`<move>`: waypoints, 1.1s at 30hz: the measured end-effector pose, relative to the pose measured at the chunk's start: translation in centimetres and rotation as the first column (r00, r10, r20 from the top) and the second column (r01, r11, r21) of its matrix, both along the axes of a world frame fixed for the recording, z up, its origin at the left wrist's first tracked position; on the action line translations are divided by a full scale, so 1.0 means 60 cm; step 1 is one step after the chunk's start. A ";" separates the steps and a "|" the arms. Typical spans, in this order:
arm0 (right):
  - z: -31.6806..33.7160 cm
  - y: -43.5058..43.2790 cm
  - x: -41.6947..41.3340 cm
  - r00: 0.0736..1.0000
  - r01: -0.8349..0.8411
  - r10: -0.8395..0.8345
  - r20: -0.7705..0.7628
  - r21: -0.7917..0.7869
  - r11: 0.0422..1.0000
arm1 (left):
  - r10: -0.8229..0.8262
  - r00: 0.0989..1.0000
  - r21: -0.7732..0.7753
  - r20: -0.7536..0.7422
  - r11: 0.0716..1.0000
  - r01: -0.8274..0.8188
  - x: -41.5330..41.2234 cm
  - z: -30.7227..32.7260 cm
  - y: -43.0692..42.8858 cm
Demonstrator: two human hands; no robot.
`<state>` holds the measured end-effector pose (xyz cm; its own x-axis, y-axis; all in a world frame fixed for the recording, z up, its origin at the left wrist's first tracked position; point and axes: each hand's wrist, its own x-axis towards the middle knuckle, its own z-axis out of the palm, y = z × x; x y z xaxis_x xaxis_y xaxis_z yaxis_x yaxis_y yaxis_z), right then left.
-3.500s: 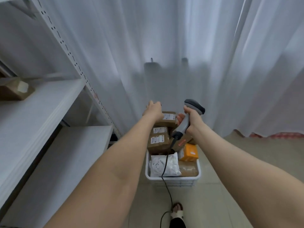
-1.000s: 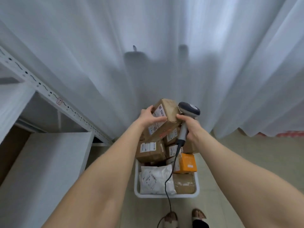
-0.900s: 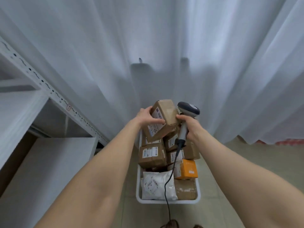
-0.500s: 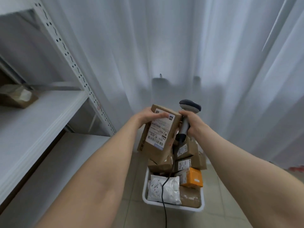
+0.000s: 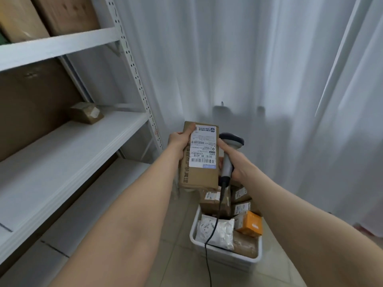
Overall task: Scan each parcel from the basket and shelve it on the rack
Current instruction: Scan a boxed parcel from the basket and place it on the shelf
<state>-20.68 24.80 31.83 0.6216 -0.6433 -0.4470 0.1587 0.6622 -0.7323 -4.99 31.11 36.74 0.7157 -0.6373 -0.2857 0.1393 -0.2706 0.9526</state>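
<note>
Parcel [image 5: 199, 162] upright, label facing you, above the basket [image 5: 226, 257], near the rack [image 5: 72, 141]. Your left hand [image 5: 179, 140] grips its left edge, thumb on the label side. Your right hand [image 5: 234, 162] curls round the scanner [image 5: 231, 141], forefinger touching the parcel's right edge.

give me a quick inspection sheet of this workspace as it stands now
surface: white rack shelf, one small brown parcel resting on it near the upright
job's things: cardboard parcel held in the air, label facing the camera; white basket on the floor holds more parcels, an orange box and a white mailer bag
clutter: nothing seen
hands: left hand grips the parcel's left edge; right hand grips the scanner by its handle
cables: scanner cable hangs down across the basket
surroundings: white curtain behind, tiled floor, large cardboard boxes on the top shelf
</note>
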 end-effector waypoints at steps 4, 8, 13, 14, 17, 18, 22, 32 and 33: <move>0.016 0.043 0.010 0.998 -0.052 0.052 0.037 -0.011 0.999 | 0.031 0.999 -0.037 -0.041 0.999 -0.032 0.005 0.031 0.057; 0.030 0.083 0.028 0.996 -0.076 0.076 0.055 0.010 0.997 | -0.159 0.985 0.068 -0.071 0.984 0.164 0.015 0.053 0.121; 0.035 0.121 0.057 0.999 -0.038 0.038 -0.018 -0.048 0.998 | -0.421 0.902 0.321 -0.092 0.845 0.427 0.052 0.036 0.206; 0.033 0.127 0.064 0.999 -0.024 0.022 -0.027 -0.055 0.998 | -0.446 0.888 0.335 -0.106 0.825 0.455 0.062 0.030 0.222; 0.033 0.152 0.090 0.995 0.048 -0.054 -0.080 -0.083 0.995 | -0.376 0.923 0.293 -0.087 0.875 0.384 0.085 0.011 0.258; 0.037 0.162 0.100 0.989 0.082 -0.093 -0.111 -0.101 0.992 | -0.323 0.944 0.280 -0.070 0.902 0.330 0.091 0.006 0.267; 0.059 0.201 0.131 0.989 0.014 -0.038 -0.143 -0.162 0.987 | -0.121 0.992 0.221 -0.035 0.967 0.126 0.119 -0.012 0.300; 0.107 0.291 0.190 0.957 -0.277 0.245 -0.156 -0.231 0.933 | 0.015 1.000 0.131 -0.011 0.991 -0.014 0.175 -0.022 0.344; 0.110 0.296 0.193 0.953 -0.290 0.255 -0.165 -0.236 0.927 | 0.021 1.000 0.127 -0.013 0.992 -0.019 0.180 -0.022 0.348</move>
<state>-9.08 42.58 38.43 0.7370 -0.5599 -0.3786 -0.1087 0.4547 -0.8840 5.80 51.98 35.41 0.7234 -0.5806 -0.3736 0.1593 -0.3861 0.9086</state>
